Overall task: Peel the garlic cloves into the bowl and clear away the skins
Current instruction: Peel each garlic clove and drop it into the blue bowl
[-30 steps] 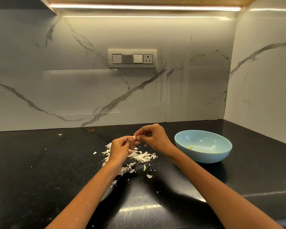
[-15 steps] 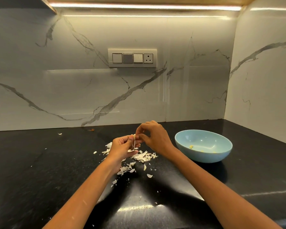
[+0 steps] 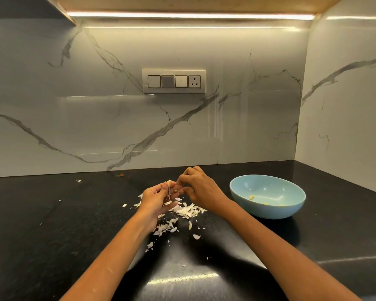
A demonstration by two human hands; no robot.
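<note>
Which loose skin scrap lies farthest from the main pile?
The small white scrap at far left near the wall, well apart from the skin pile beneath the hands.

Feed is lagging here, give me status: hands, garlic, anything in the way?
Left hand holds garlic clove; right hand pinching at its skin. Skins piled on counter under hands. Blue bowl right, unobstructed.

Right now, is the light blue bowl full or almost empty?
Almost empty. The light blue round bowl shows mostly bare inside, with only a few small yellowish bits at the bottom.
</note>
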